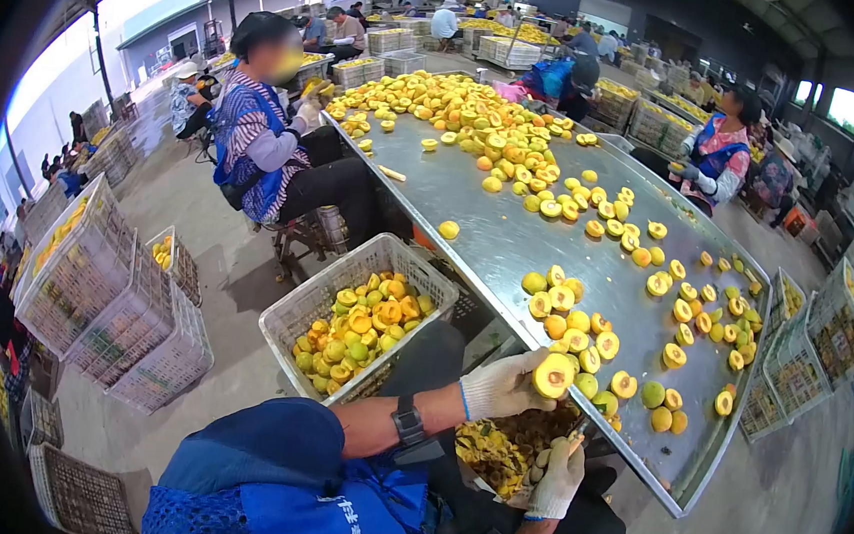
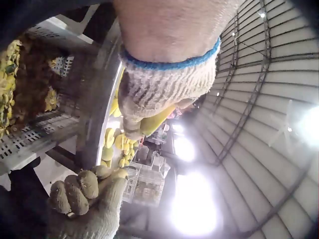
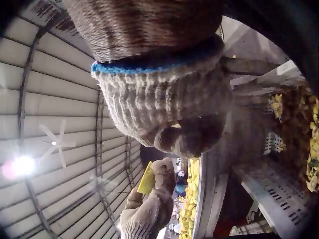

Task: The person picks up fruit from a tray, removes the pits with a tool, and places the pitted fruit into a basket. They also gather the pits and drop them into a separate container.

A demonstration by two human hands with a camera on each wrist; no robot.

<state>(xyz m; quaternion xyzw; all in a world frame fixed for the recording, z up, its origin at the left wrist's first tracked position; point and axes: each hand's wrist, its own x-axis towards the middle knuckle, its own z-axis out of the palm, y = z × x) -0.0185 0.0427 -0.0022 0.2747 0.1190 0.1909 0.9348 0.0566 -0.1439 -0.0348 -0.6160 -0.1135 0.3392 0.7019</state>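
Note:
My left hand (image 1: 506, 386), in a white knit glove, holds a halved yellow peach (image 1: 553, 375) at the near table edge, its cut face with a brownish centre turned to the head camera. In the right wrist view the half (image 3: 146, 178) shows between thumb and fingers. My gloved right hand (image 1: 559, 480) is lower and to the right, fingers curled around a small slim tool (image 1: 577, 441); I cannot tell its exact kind. Below the hands stands a crate (image 2: 35, 142) of yellow and brown scraps. Many peach halves (image 1: 623, 384) lie on the metal table (image 1: 433, 192) just beyond.
A grey crate (image 1: 287, 328) full of peaches stands left of my knee. Stacked crates (image 1: 165, 347) rise at far left, others (image 1: 838, 330) at right. One person (image 1: 266, 144) sits at the table's left side, another (image 1: 722, 150) across it. The table has a raised rim.

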